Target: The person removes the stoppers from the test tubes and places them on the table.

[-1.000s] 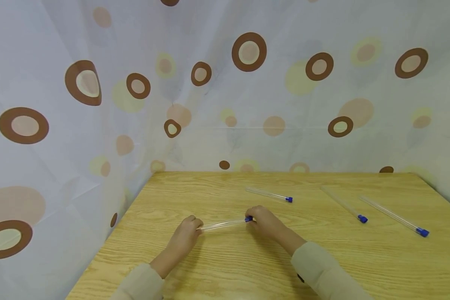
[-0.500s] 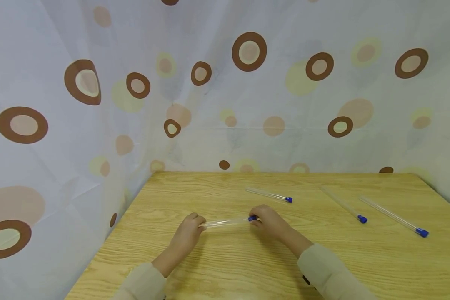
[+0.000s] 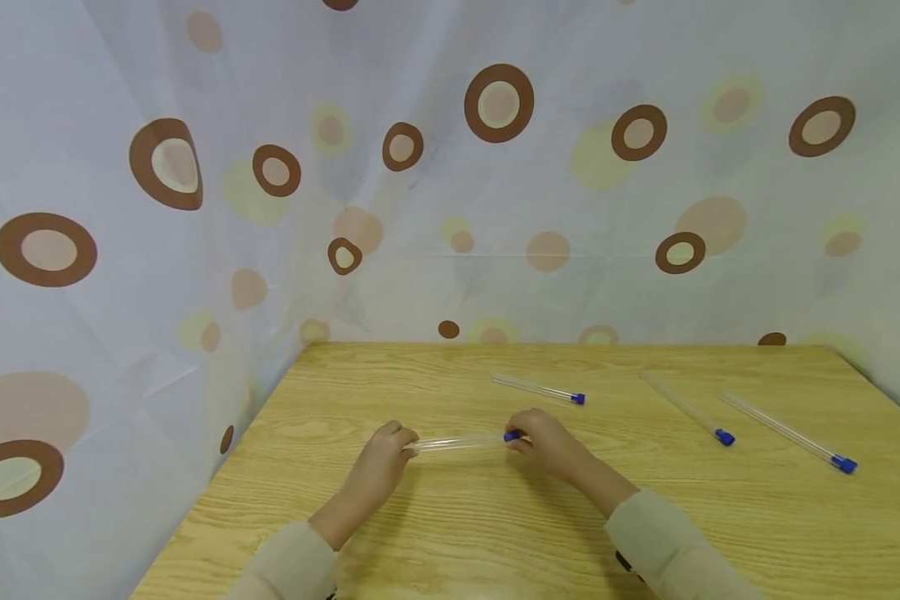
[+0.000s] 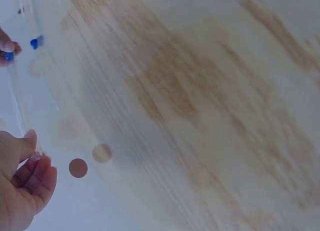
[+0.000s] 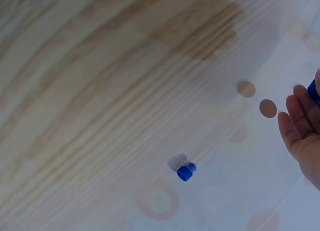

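A clear, slender tube with a blue cap (image 3: 461, 442) is stretched level between both hands, low over the wooden table. My left hand (image 3: 378, 458) pinches its clear end between thumb and fingers; in the left wrist view that hand (image 4: 25, 183) shows the grip from the palm side. At the other end my right hand (image 3: 546, 446) pinches the blue cap (image 3: 512, 436). In the right wrist view the right hand (image 5: 305, 121) sits at the right edge, with part of the cap (image 5: 313, 90) beside its fingers.
Behind the hands lies another blue-capped tube (image 3: 536, 388) on the wooden table (image 3: 457, 533). Two more, a tube (image 3: 686, 406) and a tube (image 3: 783, 429), lie on the right. A dotted curtain (image 3: 420, 208) hangs along the table's back and left sides.
Both hands have shifted slightly to the right with the tube held between them, and the tube has turned nearer to level. The tubes lying on the table have not moved.
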A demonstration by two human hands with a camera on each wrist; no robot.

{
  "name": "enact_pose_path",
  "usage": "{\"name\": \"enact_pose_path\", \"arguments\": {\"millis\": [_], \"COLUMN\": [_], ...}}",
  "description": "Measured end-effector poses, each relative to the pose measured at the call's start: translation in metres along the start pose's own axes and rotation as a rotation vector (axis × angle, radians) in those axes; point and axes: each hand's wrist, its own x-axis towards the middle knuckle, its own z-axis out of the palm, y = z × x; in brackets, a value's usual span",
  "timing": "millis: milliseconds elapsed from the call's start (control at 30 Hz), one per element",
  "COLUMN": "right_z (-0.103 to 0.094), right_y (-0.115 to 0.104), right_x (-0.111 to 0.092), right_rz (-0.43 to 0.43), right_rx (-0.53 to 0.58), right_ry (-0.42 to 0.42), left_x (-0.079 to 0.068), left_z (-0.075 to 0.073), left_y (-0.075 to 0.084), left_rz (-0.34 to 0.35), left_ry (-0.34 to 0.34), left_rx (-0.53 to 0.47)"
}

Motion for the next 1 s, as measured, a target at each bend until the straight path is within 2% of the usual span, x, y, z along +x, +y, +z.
{"name": "enact_pose_path", "arguments": {"millis": [333,667,1000], "right_z": [-0.005,-0.009,-0.015], "right_y": [0.006,0.008,0.009], "right_x": [-0.009,-0.015,-0.021], "right_rz": [-0.015,-0.028,-0.020], "right_rx": [-0.022,-0.043,-0.060], "right_ry": [0.027,0.025,0.042], "left_x": [0.006,0.009,0.011], "left_z": [0.004,0.005,0.007], "left_y": [0.006,0.010,0.015], "left_rz": [0.021,0.010,0.041], "left_ry": [0.009,-0.031,-0.010], "left_rx": [-0.016,-0.061,-0.064]}}
